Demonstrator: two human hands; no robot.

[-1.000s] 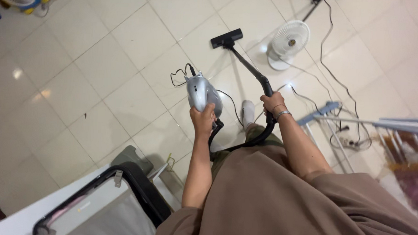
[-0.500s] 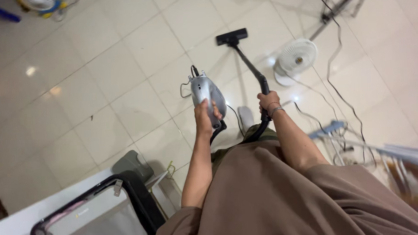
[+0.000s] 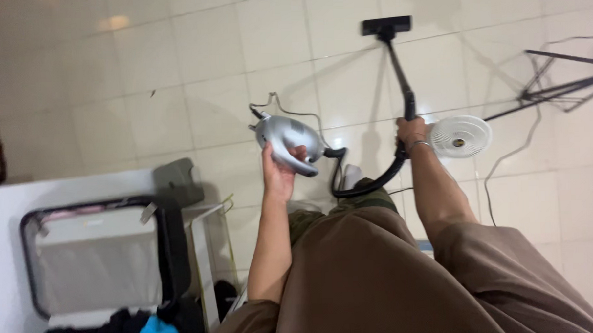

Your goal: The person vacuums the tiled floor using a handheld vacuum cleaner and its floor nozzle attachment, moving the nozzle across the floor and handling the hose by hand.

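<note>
My left hand point(image 3: 278, 168) grips the handle of a silver handheld vacuum body point(image 3: 289, 139) held in the air at waist height. A black hose point(image 3: 369, 182) curves from it to the black wand point(image 3: 400, 74), which my right hand point(image 3: 410, 131) grips near its upper end. A bracelet sits on that wrist. The wand runs forward to a black floor nozzle point(image 3: 387, 25) resting on the white tiled floor point(image 3: 208, 71). A thin power cord point(image 3: 284, 108) loops beside the vacuum body. My brown garment fills the lower frame.
A small white fan point(image 3: 461, 136) stands on the floor just right of my right hand. A black tripod stand point(image 3: 556, 85) and a cable point(image 3: 506, 159) lie at right. A black-framed open case point(image 3: 96, 259) with clothes sits at lower left beside a white surface.
The view has swung to the right. The nozzle now lies farther forward and right, the fan sits right beside my right hand, and the vacuum body has tilted sideways in my left hand.
</note>
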